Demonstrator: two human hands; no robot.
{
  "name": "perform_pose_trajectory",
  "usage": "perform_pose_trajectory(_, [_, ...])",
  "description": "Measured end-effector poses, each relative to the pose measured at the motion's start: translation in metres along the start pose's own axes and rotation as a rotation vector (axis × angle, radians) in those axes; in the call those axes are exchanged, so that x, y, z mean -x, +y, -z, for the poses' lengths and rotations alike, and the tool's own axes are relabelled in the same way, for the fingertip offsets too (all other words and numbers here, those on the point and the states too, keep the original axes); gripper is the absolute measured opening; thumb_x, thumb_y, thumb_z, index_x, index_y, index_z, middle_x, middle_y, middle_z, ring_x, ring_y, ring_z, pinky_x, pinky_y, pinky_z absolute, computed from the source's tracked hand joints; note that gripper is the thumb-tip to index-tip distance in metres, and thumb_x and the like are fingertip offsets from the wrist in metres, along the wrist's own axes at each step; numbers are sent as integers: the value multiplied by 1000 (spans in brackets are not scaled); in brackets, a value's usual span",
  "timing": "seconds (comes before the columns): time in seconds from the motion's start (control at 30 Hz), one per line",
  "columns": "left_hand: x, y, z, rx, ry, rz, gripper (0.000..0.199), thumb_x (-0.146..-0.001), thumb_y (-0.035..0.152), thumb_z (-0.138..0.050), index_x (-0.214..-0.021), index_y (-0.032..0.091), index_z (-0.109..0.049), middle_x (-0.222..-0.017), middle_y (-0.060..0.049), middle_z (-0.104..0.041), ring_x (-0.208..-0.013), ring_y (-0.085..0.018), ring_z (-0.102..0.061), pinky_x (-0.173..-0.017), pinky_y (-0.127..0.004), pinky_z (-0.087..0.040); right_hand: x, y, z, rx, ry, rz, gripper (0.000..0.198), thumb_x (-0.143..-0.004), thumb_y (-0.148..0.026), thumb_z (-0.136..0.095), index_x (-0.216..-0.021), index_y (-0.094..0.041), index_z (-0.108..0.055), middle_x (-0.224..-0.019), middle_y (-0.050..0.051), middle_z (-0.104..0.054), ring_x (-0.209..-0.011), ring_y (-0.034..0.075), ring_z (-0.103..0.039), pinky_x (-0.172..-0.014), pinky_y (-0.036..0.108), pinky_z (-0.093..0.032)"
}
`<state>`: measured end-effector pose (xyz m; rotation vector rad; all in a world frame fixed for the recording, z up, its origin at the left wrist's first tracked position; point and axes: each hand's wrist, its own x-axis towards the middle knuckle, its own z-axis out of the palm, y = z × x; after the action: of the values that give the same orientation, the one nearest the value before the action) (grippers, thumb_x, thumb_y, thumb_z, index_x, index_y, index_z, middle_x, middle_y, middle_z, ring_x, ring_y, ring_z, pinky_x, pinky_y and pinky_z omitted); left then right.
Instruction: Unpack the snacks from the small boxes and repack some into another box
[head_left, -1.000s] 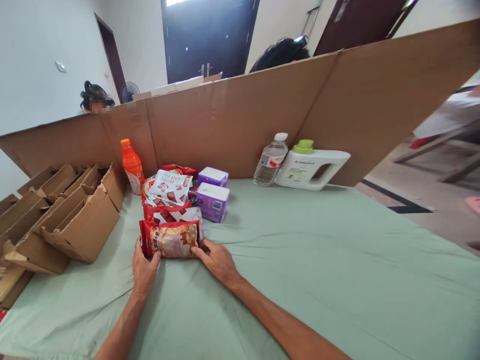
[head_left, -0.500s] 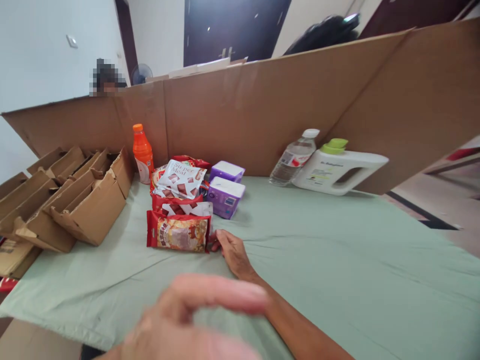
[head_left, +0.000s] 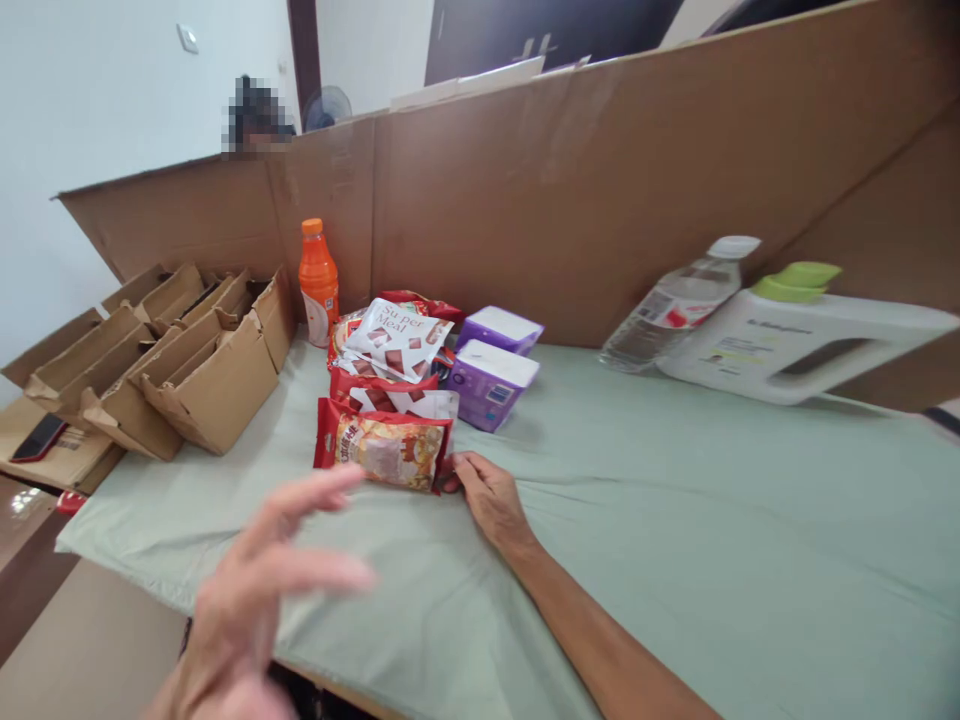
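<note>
Cloth (head_left: 690,540) runs wide toward four o'clock; left hand (head_left: 244,590) half-spread, empty; right hand (head_left: 496,503) curled at packet (head_left: 390,452), grip unclear

"Su·per Meal" on the white pouch (head_left: 397,342) (print on red packet (head_left: 391,453) and white jug (head_left: 720,365) too blurred)

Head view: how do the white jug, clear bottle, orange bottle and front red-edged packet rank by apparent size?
1. White jug
2. Clear bottle and front red-edged packet: too alike to rank, packet nearer
3. Orange bottle
</note>
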<state>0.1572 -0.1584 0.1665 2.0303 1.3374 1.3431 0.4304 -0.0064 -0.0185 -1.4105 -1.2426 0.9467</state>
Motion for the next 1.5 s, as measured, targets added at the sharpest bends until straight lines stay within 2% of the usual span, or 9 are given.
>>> perform_pose_trajectory(0.2, [-62, -77, 36, -623, 555, -33, 36, -91, 36, -68, -122, 17, -68, -143, -19, -58, -135, -35, -54, -116, -56, -41, 0, 2, 0, -14, -34, 20, 45, -80, -65, -59, -71, -22, -63, -58, 3, -65, -60, 21, -60, -62, 31, -47])
perform_pose_trajectory(0.33, [-103, -135, 59, -814, 458, 54, 41, -86, 31, -64, -122, 14, -66, -149, -22, -52, -147, -40, -39, -121, -60, -30, 1, 1, -2, 2, -32, 43, 48, -80, -68, -58, -69, -22, -63, -58, 4, -65, -59, 21, -60, -61, 32, -48])
perform_pose_trajectory(0.5, [-123, -158, 76, -818, 290, 60, 13, -81, 23, -57, -74, 22, -68, -92, -11, -73, -117, -36, -63, -108, -57, -41, 1, 2, -5, 14, -24, 63, 51, -78, -72, -58, -68, -22, -63, -58, 4, -65, -59, 21, -60, -60, 32, -48])
perform_pose_trajectory(0.7, [-67, -128, 104, -753, 204, -68, 21, -89, 29, -53, -76, 23, -68, -85, -9, -72, -104, -31, -67, -100, -50, -50, 1, 4, -4, 19, -30, 64, 51, -80, -71, -57, -64, -23, -60, -58, 3, -65, -59, 21, -60, -60, 32, -48])
perform_pose_trajectory(0.9, [11, -84, 119, -599, 69, -310, 22, -86, 5, -58, -80, 24, -65, -89, -1, -67, -114, -23, -67, -101, -38, -51, 1, 3, -3, 12, -33, 61, 50, -79, -71, -60, -65, -23, -62, -58, 3, -66, -60, 21, -60, -62, 32, -49])
perform_pose_trajectory(1.0, [35, -83, 114, -523, 231, -243, 34, -84, 6, -66, -109, 28, -69, -120, -4, -66, -130, -26, -59, -114, -44, -46, -1, 3, -2, 0, -21, 44, 49, -76, -69, -62, -66, -22, -64, -58, 4, -67, -58, 20, -59, -60, 32, -48])
perform_pose_trajectory(1.1, [51, -99, 103, -346, 449, -148, 79, -79, 14, -76, -149, 33, -47, -157, -9, -44, -145, -32, -46, -121, -53, -39, 0, -2, 3, -4, 23, 16, 49, -77, -68, -61, -72, -20, -68, -57, 4, -66, -51, 19, -54, -50, 31, -44])
perform_pose_trajectory(1.3, [69, -142, 90, -85, 404, 280, 87, -80, 39, -79, -155, 27, -37, -161, -16, -40, -148, -37, -40, -122, -59, -33, 31, -39, 18, 6, 168, 100, 45, -84, -61, -59, -84, -19, -76, -81, 10, -76, -73, 24, -68, -70, 36, -54])
perform_pose_trajectory(1.5, [60, -162, 71, 134, 335, 498, 88, -70, 50, -81, -144, 17, -46, -140, -18, -59, -130, -36, -58, -111, -50, -47, 67, -77, -46, 68, -372, 200, 46, -82, -50, -67, -118, -22, -74, -110, 11, -77, -95, 26, -70, -74, 34, -55])
